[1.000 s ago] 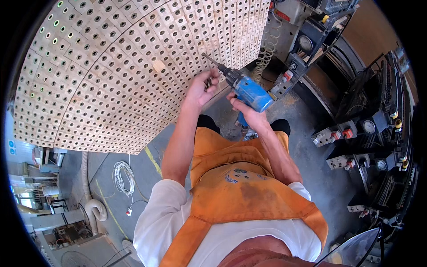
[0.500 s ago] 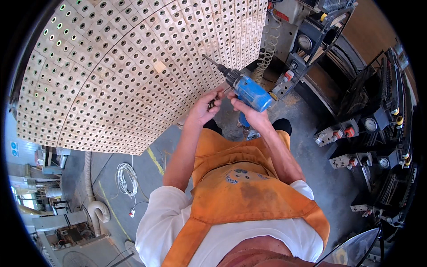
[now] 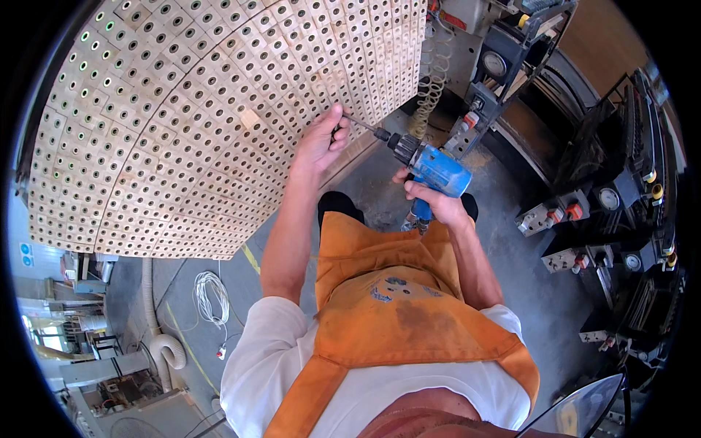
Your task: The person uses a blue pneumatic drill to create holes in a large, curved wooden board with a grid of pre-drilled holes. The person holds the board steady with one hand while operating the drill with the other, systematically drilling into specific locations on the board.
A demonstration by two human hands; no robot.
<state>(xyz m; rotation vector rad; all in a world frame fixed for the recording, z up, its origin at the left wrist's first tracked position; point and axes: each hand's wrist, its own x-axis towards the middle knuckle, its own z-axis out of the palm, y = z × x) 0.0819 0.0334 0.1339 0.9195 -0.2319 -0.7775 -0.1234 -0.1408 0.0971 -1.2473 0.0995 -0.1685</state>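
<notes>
In my right hand [image 3: 437, 202] is a blue power drill [image 3: 442, 172], my fingers closed round its grip. Its black chuck carries a long thin bit [image 3: 361, 123] that points up and left. My left hand [image 3: 319, 141] is closed, thumb and fingertips up at the tip of the bit. Something small and dark sits among those fingers, too little seen to name. Just beyond both hands stands a large curved panel of pale wooden blocks [image 3: 252, 118], covered in rows of dark-rimmed round holes. The bit's tip is in front of its lower right part.
To the right stand black machine frames with pressure gauges [image 3: 608, 198] and red-knobbed valves. A coiled air hose [image 3: 431, 91] hangs beside the panel's right edge. On the floor at left lie a coiled white cable [image 3: 210, 298] and a ribbed duct hose [image 3: 169, 352].
The drill has moved right and slightly down, away from the panel. My left hand has risen from beside the drill to the tip of the bit.
</notes>
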